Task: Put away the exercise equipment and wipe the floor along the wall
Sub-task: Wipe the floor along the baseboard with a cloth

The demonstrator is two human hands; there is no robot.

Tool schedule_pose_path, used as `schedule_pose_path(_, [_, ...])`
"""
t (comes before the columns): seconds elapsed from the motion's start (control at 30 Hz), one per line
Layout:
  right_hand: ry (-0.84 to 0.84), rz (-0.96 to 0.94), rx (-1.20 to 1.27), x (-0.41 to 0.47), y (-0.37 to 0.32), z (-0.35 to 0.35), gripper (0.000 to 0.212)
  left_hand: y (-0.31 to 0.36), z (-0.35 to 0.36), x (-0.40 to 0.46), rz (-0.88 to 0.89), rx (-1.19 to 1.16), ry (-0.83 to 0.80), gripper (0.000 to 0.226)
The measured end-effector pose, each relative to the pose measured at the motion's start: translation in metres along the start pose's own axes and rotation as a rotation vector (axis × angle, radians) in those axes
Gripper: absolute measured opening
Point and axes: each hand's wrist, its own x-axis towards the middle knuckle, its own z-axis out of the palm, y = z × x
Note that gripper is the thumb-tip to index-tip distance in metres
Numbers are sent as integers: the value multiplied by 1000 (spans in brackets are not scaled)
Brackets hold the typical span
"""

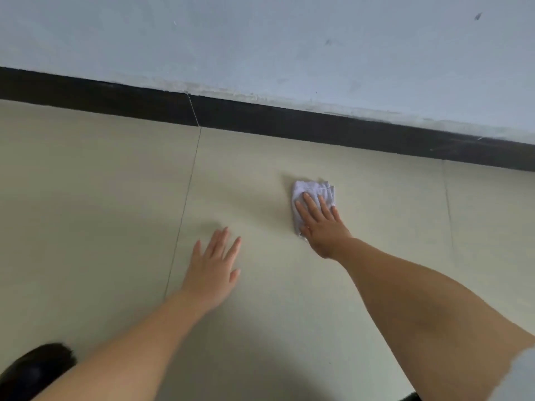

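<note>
A dark shoe [34, 369] sat far left of the cloth [314, 192], well apart from it; the left hand [212, 270] lay flat on the pale floor [86, 198], fingers straight and spread, holding nothing; the right hand [321, 224] pressed the white cloth down with straight fingers; beyond the cloth ran a black skirting [289, 120] under the grey wall [260, 39]; no writing was legible

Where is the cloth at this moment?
In the head view the cloth lies right of centre on the floor, under the flat right hand, a little short of the black baseboard.
</note>
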Motion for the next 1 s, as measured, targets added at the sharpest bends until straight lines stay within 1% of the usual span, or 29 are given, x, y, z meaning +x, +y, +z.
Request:
schedule_pose_path(0.07, [13, 47, -18, 1, 53, -11, 59, 44, 20, 5, 63, 8, 109, 80])
schedule_pose_path(0.13, [39, 113, 22, -2, 102, -15, 61, 78, 30, 14, 33, -11, 129, 78])
schedule_pose_path(0.17, [91, 194, 68, -5, 122, -14, 62, 90, 33, 18, 7, -36, 136, 78])
schedule_pose_path(0.2, [154, 319, 131, -7, 135, -11, 63, 96, 35, 22, -17, -53, 144, 78])
schedule_pose_path(0.23, [212, 473, 206, -5, 139, -6, 62, 98, 38, 24, -36, -73, 152, 78])
schedule_pose_path(0.27, [262, 627, 294, 0, 130, -3, 59, 97, 42, 25, -47, -83, 169, 78])
schedule_pose_path(0.3, [304, 737, 358, 6, 111, -3, 57, 95, 45, 25, -38, -97, 187, 75])
schedule_pose_path(0.33, [355, 757, 382, 15, 84, -2, 58, 91, 46, 24, -15, -110, 210, 69])
schedule_pose_path(0.37, [388, 687, 368, 25, 54, -1, 58, 87, 49, 23, 4, -118, 228, 62])
schedule_pose_path(0.4, [391, 537, 323, 35, 24, 1, 57, 86, 50, 22, 8, -119, 219, 58])
schedule_pose_path(0.47, [330, 97, 162, 52, -33, 4, 57, 83, 53, 23, -11, -107, 167, 58])
schedule_pose_path(0.5, [282, -111, 60, 54, -52, 2, 56, 84, 53, 24, -23, -102, 169, 59])
schedule_pose_path(0.53, [240, -267, -14, 57, -57, -2, 55, 86, 51, 25, -31, -93, 150, 60])
schedule_pose_path(0.57, [213, -362, -54, 59, -49, -7, 54, 87, 46, 25, -29, -81, 118, 62])
schedule_pose_path(0.6, [212, -402, -72, 60, -34, -11, 53, 87, 43, 26, -23, -80, 75, 64])
schedule_pose_path(0.63, [222, -381, -67, 58, -12, -11, 53, 85, 40, 26, -27, -93, 29, 67])
schedule_pose_path(0.67, [241, -296, -34, 53, 15, -10, 53, 84, 36, 26, -31, -97, -8, 70])
schedule_pose_path(0.77, [306, 161, 148, 16, 122, -7, 54, 86, 33, 25, -29, -103, -30, 71])
schedule_pose_path(0.83, [296, 440, 251, -14, 185, -2, 55, 86, 34, 25, -50, -102, -46, 73])
schedule_pose_path(0.87, [289, 568, 309, -24, 205, -1, 55, 86, 34, 25, -51, -101, -53, 74])
schedule_pose_path(0.93, [298, 803, 447, -26, 216, 1, 55, 84, 32, 24, -40, -113, -66, 75])
schedule_pose_path(0.97, [329, 863, 494, -19, 203, 2, 56, 83, 31, 24, -39, -128, -77, 74])
schedule_pose_path(1.0, [354, 869, 513, -11, 182, 1, 58, 82, 30, 25, -34, -148, -91, 73])
